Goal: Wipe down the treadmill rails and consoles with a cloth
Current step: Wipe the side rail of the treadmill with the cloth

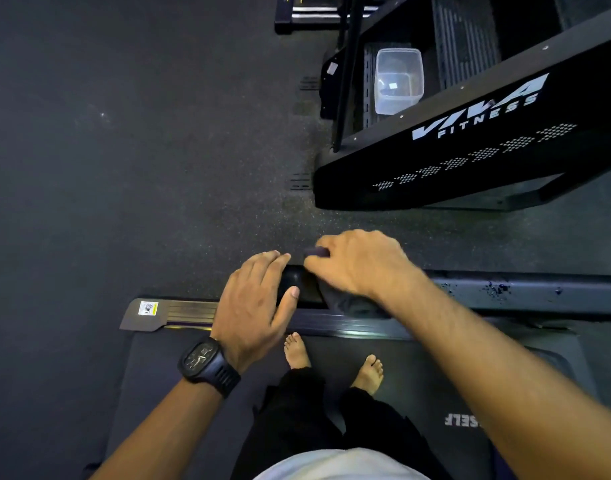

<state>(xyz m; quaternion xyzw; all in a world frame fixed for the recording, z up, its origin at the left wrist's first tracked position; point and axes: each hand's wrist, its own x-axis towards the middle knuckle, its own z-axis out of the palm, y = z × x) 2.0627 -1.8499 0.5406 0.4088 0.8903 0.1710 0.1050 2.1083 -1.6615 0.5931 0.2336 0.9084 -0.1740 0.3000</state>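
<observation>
Running which way, that handrail point(526, 289)?
— Its long axis goes left to right across the view, alongside the treadmill belt point(200, 375). The rounded end points left and sits under the hands.
— And the hands?
— Two. The left hand point(255, 306), wearing one watch point(207, 365), lies over the rail's end with its fingers nearly straight. The right hand point(359, 261) is curled round the one cloth point(316, 251), a dark scrap showing past the fingers, held at the rail just right of its end.
— Anything else?
— Two bare feet point(297, 351) stand on the belt, and one clear tub point(397, 81) sits on the neighbouring machine point(470, 157), well apart from the hands.
</observation>
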